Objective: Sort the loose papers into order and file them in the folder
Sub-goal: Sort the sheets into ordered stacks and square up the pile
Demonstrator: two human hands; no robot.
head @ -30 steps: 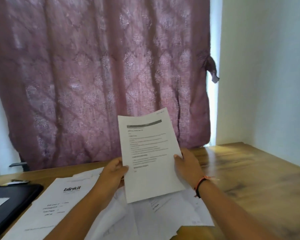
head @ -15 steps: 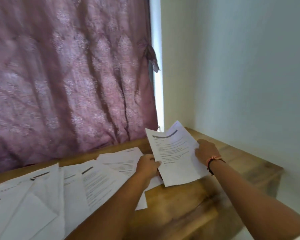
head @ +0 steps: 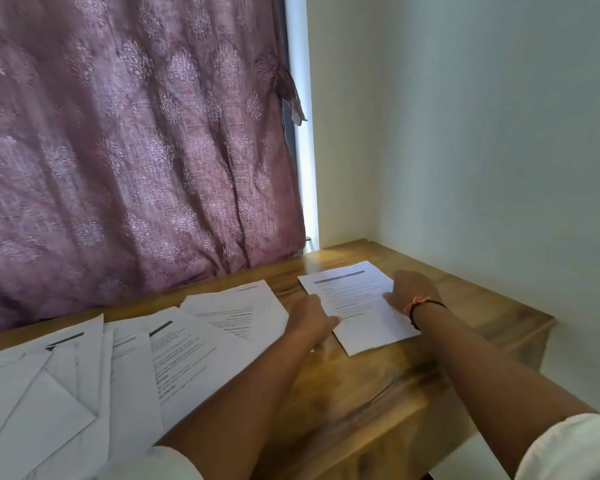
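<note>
Sorting looks barely begun: one sheet is set apart and no folder is in view.
On the left, loose white printed papers (head: 125, 358) sprawl overlapping on the brown wooden table (head: 378, 393). The left hand (head: 312, 317) curls at the edge of a single white printed sheet (head: 357, 306) lying flat, its grip lost in blur. The right hand (head: 413, 289) presses down on the sheet, fingers laid out. A mauve patterned curtain (head: 136, 150) hangs behind.

- a printed sheet (head: 357, 306) lies flat on the wooden worktop (head: 378, 386), right of centre.
- the left hand (head: 312, 315) touches its left edge; whether it pinches there is too blurred to tell.
- the right hand (head: 411, 289), banded at the wrist, rests on its right side.
- loose papers (head: 118, 368) overlap across the lower left.
- a mauve curtain (head: 136, 133) fills the upper left.
</note>
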